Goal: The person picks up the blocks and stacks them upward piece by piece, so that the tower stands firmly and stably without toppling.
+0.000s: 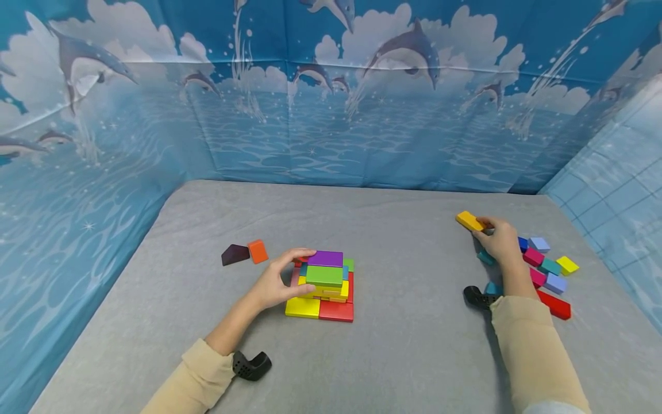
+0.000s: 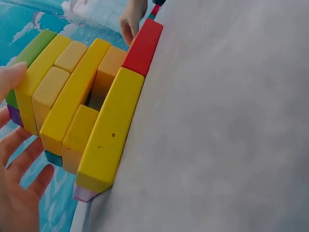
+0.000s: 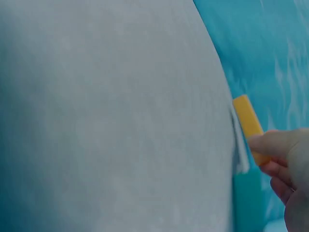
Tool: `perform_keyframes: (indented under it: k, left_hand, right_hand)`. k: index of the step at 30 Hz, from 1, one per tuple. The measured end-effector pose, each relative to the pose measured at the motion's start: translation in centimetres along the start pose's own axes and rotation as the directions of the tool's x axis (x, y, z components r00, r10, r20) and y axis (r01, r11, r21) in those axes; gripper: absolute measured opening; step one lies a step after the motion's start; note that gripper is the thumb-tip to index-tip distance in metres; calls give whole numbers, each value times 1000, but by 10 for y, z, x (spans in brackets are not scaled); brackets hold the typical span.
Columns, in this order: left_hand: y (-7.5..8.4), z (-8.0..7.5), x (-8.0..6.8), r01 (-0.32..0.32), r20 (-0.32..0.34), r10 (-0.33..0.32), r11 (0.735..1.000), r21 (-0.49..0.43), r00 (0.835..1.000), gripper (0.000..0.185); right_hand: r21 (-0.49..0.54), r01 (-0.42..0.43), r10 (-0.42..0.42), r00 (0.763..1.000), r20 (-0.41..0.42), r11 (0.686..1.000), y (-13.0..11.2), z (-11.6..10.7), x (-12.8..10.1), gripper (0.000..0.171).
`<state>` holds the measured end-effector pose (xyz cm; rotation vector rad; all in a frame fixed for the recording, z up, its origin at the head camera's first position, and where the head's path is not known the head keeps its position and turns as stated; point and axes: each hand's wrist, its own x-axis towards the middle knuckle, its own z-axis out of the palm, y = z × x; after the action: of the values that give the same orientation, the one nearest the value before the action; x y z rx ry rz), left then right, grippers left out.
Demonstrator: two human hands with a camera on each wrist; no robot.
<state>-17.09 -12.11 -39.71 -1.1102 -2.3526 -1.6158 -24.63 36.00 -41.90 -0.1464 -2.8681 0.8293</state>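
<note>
A layered stack of coloured blocks rises from a base with a yellow block (image 1: 302, 307) and a red block (image 1: 336, 311) along its near edge. At its top lie a green block (image 1: 324, 276) and a purple block (image 1: 326, 259). My left hand (image 1: 279, 282) is at the stack's left side, thumb by the green block's front and index finger by the purple block; the other fingers (image 2: 29, 157) spread loosely beside the layers. Far to the right, my right hand (image 1: 500, 237) pinches a yellow-orange block (image 3: 247, 118) between thumb and fingers.
Loose blocks lie around my right forearm, among them a red block (image 1: 554, 305), a yellow block (image 1: 568, 265) and a teal block (image 1: 550, 266). Left of the stack are a dark block (image 1: 235, 255) and an orange block (image 1: 258, 251). A dolphin-print curtain (image 1: 331, 138) hangs behind the grey table (image 1: 403, 345).
</note>
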Motion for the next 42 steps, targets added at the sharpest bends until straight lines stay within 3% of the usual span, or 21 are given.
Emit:
perform_keyframes:
  k: [4, 8, 11, 16, 18, 20, 27, 32, 36, 42]
  left_hand:
    - [0, 0, 1, 39, 10, -39, 999, -14, 999, 54]
    - [-2, 0, 1, 26, 6, -26, 1000, -7, 1000, 53]
    - [-15, 2, 0, 17, -1, -17, 1000, 1, 1000, 55]
    - [-36, 5, -3, -3, 3, 3, 1000, 11, 1000, 59]
    - [-38, 5, -3, -18, 7, 18, 1000, 12, 1000, 58]
    - [-38, 5, -3, -23, 9, 23, 1000, 10, 1000, 58]
    - [-25, 4, -2, -7, -6, 7, 1000, 6, 1000, 61]
    - [-5, 1, -1, 7, -12, -7, 999, -38, 1000, 68]
    - [-2, 0, 0, 3, -2, -4, 999, -48, 1000, 74]
    - [-2, 1, 0, -55, 7, 55, 998, -20, 998, 71]
  right_hand:
    - [64, 132, -129, 991, -39, 989, -31, -2, -4, 38]
    - [160, 307, -304, 952, -43, 938, -80, 3, -11, 38]
    - [234, 425, -433, 901, -20, 875, -119, 11, -24, 37]
    - [342, 578, -622, 782, 27, 741, -171, 28, -52, 35]
    - [374, 597, -662, 746, 65, 710, -187, 33, -62, 34]
    - [397, 596, -681, 723, 113, 698, -199, 38, -70, 34]
    - [414, 584, -697, 687, 207, 698, -222, 51, -83, 35]
    - [407, 596, -705, 678, 207, 692, -226, 59, -83, 35]
    - [411, 605, -714, 672, 197, 682, -229, 63, -82, 36]
    - [431, 615, -730, 662, 173, 660, -230, 67, -83, 36]
